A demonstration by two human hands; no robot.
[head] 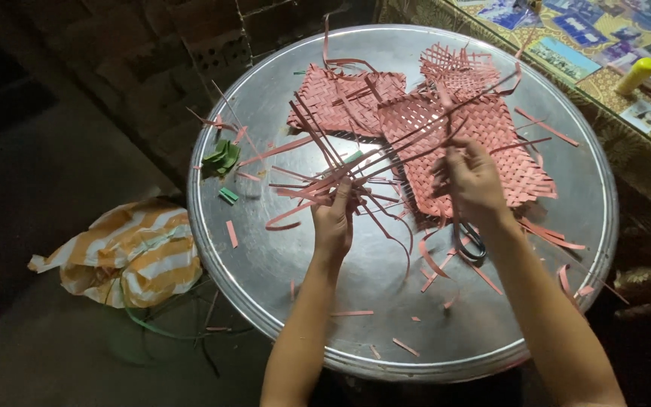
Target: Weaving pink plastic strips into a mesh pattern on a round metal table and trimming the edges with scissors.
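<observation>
Over the round metal counter (265, 264), the left hand (333, 218) clamps its fingers on loose pink weaving strips (318, 181), steadying them; the right hand (476, 181) seemingly pinches a strip above the flat pink woven mat (491, 143).

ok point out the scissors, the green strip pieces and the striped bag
scissors (475, 245): head view, on the dark handle loop under the right wrist
green strip pieces (221, 157): head view, on the middle of the bunch at the tray's left edge
striped bag (131, 252): head view, on its orange and white top
</observation>
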